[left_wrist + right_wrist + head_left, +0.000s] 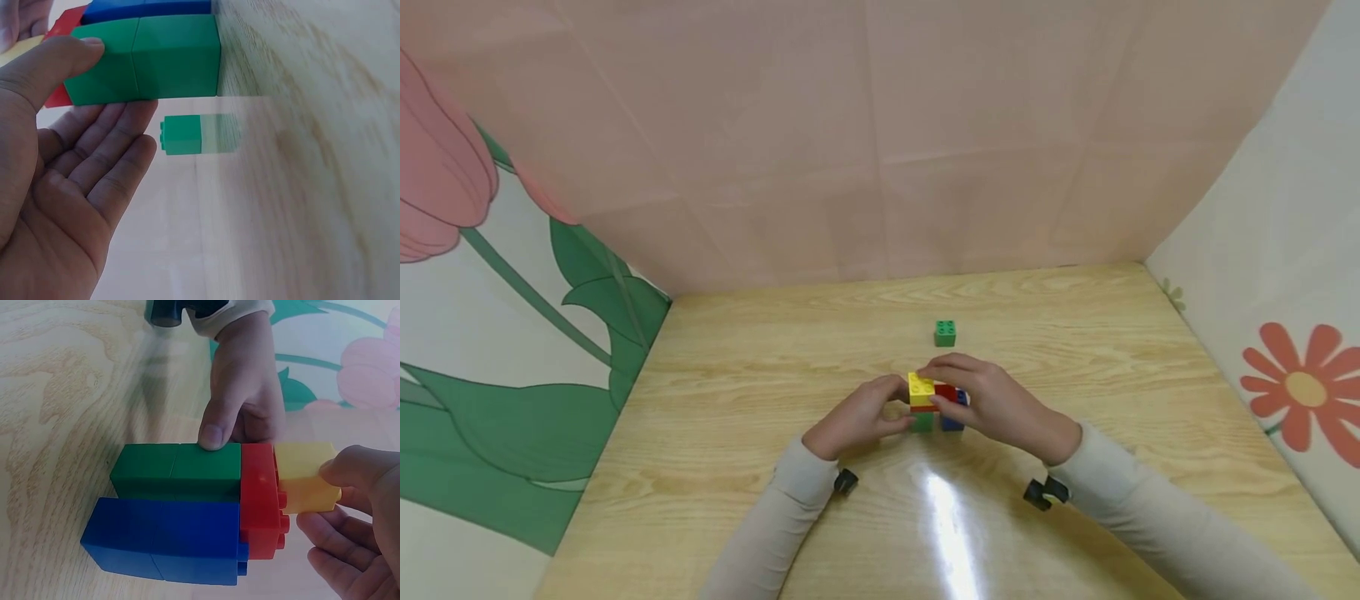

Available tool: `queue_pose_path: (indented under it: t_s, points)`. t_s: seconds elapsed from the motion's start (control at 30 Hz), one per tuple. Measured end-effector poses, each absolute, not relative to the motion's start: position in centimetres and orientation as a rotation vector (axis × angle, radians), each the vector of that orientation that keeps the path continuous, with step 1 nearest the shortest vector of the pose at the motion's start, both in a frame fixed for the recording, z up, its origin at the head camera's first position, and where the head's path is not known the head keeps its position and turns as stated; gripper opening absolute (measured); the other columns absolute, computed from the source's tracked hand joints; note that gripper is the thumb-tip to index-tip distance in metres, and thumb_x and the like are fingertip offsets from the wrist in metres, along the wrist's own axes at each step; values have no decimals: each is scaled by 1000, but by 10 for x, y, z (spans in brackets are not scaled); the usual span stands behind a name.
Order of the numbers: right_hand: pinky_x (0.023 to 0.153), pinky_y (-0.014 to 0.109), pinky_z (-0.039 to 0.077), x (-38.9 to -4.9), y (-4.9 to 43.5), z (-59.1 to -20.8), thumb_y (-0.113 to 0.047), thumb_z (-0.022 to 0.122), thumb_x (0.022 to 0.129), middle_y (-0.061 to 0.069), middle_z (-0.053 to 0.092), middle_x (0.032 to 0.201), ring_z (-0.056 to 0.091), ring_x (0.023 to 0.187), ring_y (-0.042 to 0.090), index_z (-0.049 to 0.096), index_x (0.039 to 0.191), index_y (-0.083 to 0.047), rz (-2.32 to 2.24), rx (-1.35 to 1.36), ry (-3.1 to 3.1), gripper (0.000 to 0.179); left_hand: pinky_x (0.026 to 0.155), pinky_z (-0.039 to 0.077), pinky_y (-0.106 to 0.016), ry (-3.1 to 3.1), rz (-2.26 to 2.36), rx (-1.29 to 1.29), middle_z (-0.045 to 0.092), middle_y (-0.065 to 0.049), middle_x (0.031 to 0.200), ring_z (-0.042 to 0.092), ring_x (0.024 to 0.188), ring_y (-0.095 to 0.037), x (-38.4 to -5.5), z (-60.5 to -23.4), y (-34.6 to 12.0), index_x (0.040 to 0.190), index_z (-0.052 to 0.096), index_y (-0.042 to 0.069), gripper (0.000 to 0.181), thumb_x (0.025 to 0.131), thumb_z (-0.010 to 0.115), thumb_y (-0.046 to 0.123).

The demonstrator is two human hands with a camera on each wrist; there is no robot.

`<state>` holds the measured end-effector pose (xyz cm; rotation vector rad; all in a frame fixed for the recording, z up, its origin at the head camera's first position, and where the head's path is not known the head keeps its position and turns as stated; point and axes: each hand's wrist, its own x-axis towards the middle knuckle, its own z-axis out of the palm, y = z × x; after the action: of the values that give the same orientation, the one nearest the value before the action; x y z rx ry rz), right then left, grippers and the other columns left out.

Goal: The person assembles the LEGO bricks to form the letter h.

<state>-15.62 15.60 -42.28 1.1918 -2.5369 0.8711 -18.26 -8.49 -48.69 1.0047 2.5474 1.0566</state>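
Two columns of stacked toy building blocks, green blocks (178,465) and blue blocks (172,534), stand side by side on the table. Across their tops lies a red block (257,500), and a yellow block (921,392) sits on its end above the green column. My left hand (868,412) grips the upper part of the green column, thumb on the near face and fingers behind it. With thumb and fingers my right hand (992,400) pinches the yellow block. In the head view the right hand partly covers the red and blue blocks.
Behind the stack, a single green block (945,333) stands on the wooden table (760,350). A pink sheet (880,167) hangs at the back. Flower-patterned panels border the left and right sides.
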Motion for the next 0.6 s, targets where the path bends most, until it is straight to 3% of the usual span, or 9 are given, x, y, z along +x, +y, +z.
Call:
queue_pose_path:
  t_s: [0.3,0.6]
  points:
    - [71,20,55,-157,156,-421,-19,74,88,8,62,122,64,101,18,66,122,-7,860,1177,-2555,37,97,47,-30,2548,1072,1001,61,9,114,56,114,-9,-182,-487,-85,118,58,20,30,93,68,34]
    - [79,33,57,-159,156,-422,-19,74,88,8,63,122,63,106,21,66,121,-7,943,1160,-2576,36,98,47,-30,2537,1078,996,61,10,114,56,115,-8,-182,-487,-84,118,57,20,30,93,67,35]
